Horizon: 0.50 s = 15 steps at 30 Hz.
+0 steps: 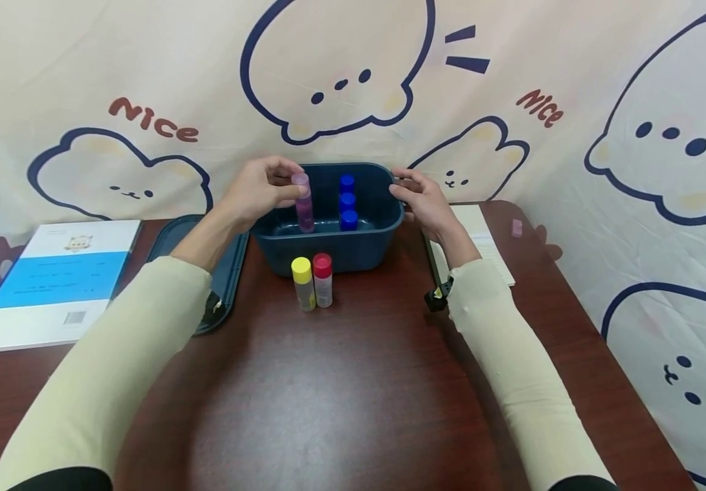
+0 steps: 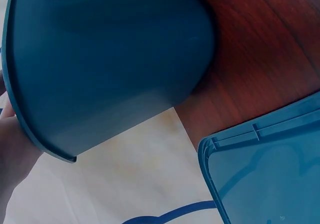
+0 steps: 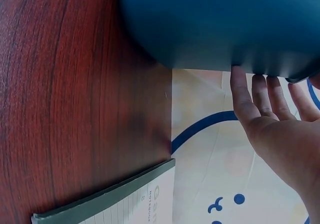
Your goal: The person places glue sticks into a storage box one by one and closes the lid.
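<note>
My left hand (image 1: pixel 257 187) pinches a purple tube (image 1: pixel 305 211) between thumb and fingers, upright inside the left part of a dark blue bin (image 1: pixel 353 256). Three blue-capped tubes (image 1: pixel 348 202) stand in a row within the same bin, right of the purple one. My right hand (image 1: pixel 426 204) holds the bin's right rim, several fingertips against the outer wall, as the right wrist view also shows. In front of the bin, a yellow-capped tube (image 1: pixel 305 293) and a red-capped tube (image 1: pixel 324 290) stand side by side on the table. The left wrist view hides the pinched tube behind the bin wall.
A blue tray-like lid (image 1: pixel 230 293) lies left of the bin, partly under my left forearm. Farther left is a white and blue book (image 1: pixel 52 273). A notebook (image 1: pixel 488 249) lies under my right wrist, and a small pink block (image 1: pixel 517 228) sits near the table's right edge.
</note>
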Each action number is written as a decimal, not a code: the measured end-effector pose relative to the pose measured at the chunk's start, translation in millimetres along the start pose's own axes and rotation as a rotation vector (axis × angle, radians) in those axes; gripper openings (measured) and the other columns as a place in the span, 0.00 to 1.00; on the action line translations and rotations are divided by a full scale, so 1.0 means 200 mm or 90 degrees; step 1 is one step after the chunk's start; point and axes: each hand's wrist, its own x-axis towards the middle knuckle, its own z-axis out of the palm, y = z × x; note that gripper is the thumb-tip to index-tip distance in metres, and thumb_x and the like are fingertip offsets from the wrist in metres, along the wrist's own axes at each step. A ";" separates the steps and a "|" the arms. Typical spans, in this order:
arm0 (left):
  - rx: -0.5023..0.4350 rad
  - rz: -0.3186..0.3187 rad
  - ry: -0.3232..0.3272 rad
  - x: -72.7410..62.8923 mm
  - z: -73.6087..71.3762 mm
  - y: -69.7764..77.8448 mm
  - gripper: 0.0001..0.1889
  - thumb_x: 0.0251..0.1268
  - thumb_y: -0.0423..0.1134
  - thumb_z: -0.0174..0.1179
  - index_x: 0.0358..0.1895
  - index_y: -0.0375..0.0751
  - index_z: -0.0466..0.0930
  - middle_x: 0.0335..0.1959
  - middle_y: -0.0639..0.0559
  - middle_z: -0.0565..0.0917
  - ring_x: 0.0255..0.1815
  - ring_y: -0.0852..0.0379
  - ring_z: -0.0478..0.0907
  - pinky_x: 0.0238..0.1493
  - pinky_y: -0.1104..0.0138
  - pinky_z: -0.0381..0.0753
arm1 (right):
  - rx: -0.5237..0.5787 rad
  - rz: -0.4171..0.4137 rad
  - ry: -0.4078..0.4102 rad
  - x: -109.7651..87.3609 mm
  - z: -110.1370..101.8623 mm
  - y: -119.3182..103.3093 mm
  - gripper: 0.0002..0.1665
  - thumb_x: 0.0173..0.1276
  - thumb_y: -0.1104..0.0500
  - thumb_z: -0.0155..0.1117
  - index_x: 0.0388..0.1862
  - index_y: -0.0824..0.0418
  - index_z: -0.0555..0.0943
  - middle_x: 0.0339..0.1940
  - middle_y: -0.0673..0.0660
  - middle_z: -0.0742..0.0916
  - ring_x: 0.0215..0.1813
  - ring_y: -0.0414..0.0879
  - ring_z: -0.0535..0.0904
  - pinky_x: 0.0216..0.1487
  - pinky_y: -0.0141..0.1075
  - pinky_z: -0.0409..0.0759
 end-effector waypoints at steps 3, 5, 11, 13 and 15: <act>-0.001 -0.016 -0.005 0.02 0.01 0.00 0.17 0.71 0.35 0.64 0.60 0.36 0.76 0.56 0.41 0.77 0.56 0.47 0.76 0.60 0.58 0.81 | -0.001 0.000 0.000 0.00 0.00 0.00 0.28 0.79 0.56 0.58 0.75 0.56 0.69 0.71 0.61 0.74 0.65 0.59 0.76 0.62 0.51 0.79; 0.001 -0.022 -0.006 0.03 0.01 0.01 0.17 0.72 0.34 0.64 0.60 0.36 0.76 0.56 0.41 0.77 0.56 0.47 0.76 0.60 0.58 0.80 | -0.001 -0.002 0.000 0.00 -0.01 0.00 0.28 0.79 0.56 0.58 0.75 0.56 0.69 0.71 0.61 0.74 0.64 0.59 0.76 0.62 0.51 0.79; 0.015 -0.034 -0.009 0.06 0.01 0.01 0.17 0.72 0.34 0.63 0.61 0.35 0.75 0.56 0.40 0.77 0.55 0.47 0.76 0.61 0.57 0.80 | 0.014 -0.005 -0.002 0.00 0.00 0.00 0.27 0.79 0.56 0.58 0.75 0.56 0.70 0.70 0.61 0.74 0.65 0.61 0.76 0.62 0.53 0.79; 0.018 -0.039 -0.011 0.07 0.01 0.01 0.18 0.72 0.34 0.62 0.61 0.34 0.75 0.56 0.40 0.76 0.55 0.47 0.76 0.62 0.57 0.80 | 0.016 -0.002 -0.004 0.00 0.00 0.00 0.27 0.79 0.56 0.58 0.75 0.55 0.69 0.70 0.61 0.74 0.65 0.61 0.76 0.62 0.53 0.78; 0.020 -0.045 -0.012 0.08 0.02 0.01 0.17 0.73 0.34 0.62 0.61 0.34 0.75 0.56 0.40 0.76 0.55 0.46 0.77 0.61 0.57 0.80 | 0.017 0.000 -0.003 0.00 0.00 0.00 0.27 0.79 0.56 0.58 0.75 0.55 0.70 0.70 0.61 0.74 0.65 0.61 0.76 0.62 0.53 0.79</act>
